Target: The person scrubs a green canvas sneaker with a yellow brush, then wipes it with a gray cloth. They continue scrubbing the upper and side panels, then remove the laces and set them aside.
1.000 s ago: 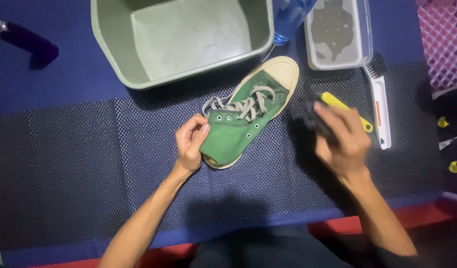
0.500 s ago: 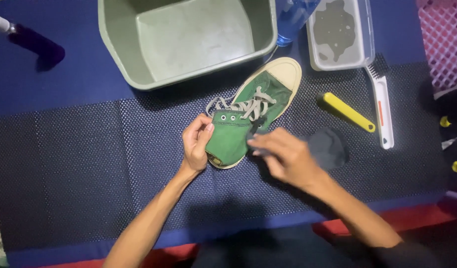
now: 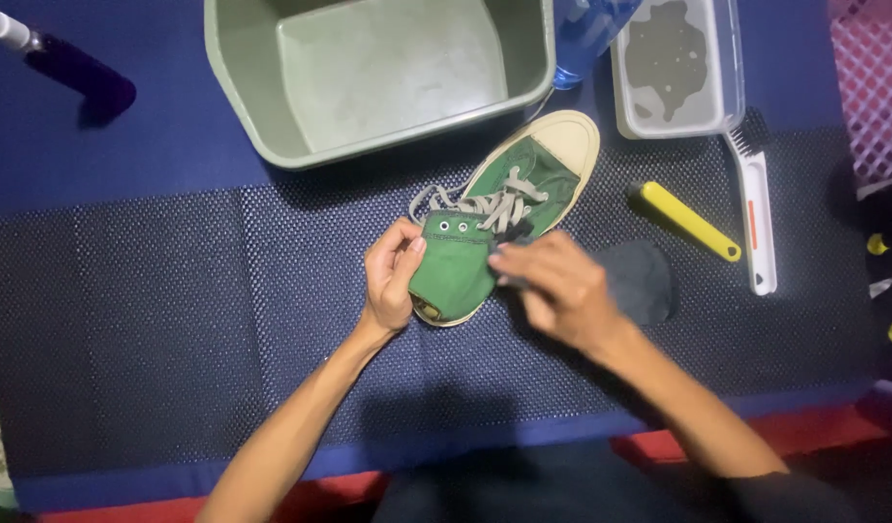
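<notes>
So our left hand [image 3: 392, 281] is pinched shut on the heel edge of the green canvas sneaker [image 3: 485, 232], thumb on the outside, fingers curled against it. Our right hand [image 3: 553, 286] sits at the ankle opening, fingers bent down onto the collar near a dark bit we can't make out; whether it's actually gripping anything is hard to tell. The shoe lies on the dotted dark mat [image 3: 175, 320], toe pointing at the green basin [image 3: 378, 73]. We'd guess it's light and floppy up top, stiff at the rubber sole, so the heel is the sane place to hold. A dark cloth [image 3: 645, 281] is half hidden behind the right hand. The yellow-handled tool [image 3: 690, 221] and white brush [image 3: 756, 218] lie nearby.
</notes>
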